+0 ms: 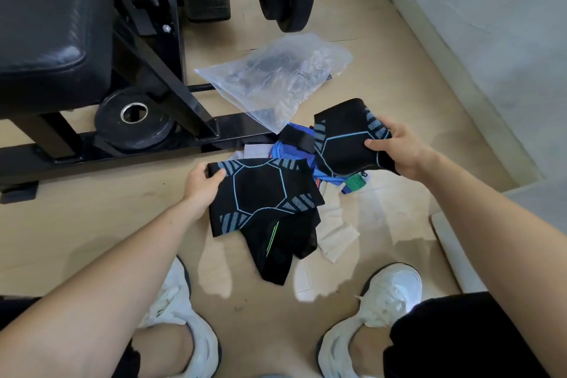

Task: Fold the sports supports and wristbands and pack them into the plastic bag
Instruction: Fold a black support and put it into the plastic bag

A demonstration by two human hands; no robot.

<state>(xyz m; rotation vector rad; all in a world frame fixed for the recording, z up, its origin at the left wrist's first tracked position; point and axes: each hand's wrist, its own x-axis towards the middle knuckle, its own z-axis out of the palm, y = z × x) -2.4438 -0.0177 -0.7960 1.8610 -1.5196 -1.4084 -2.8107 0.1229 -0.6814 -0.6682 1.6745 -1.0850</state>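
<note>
Head view: I am watching both supports over the wooden floor (92, 224).
Left support (264, 193): lying with its long axis running left to right atop the pile; black knit showing light-blue hexagon lines and grey striped patches.
Left hand (201, 181): pinching that support's left end, thumb on top.
Right support (346, 138): hanging tilted above a blue piece (291, 156); wearing the same pattern.
Right hand (395, 150): gripping its right edge, fingers curling round.
Plastic bag (276, 77): lying crumpled and clear just beyond the pile.
</note>
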